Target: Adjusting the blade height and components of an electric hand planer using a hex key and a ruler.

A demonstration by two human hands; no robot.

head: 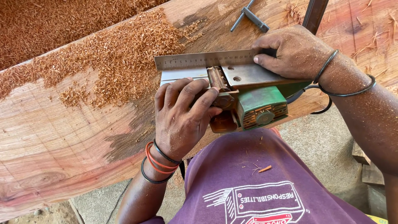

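Shaving-strewn plank: left hand grips upturned planer drum, right hand pins ruler at 12 o'clock; blade may cut fingers.

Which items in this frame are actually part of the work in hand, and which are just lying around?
In use:
- green electric planer, turned sole-up on the wood slab
- steel ruler, laid across the sole and pressed by the right hand
- left hand, fingers at the cutter drum

Lying about:
- T-handle wrench on the slab
- wood shavings

Purple printed t-shirt; red and black bands on left wrist; black bands on right.
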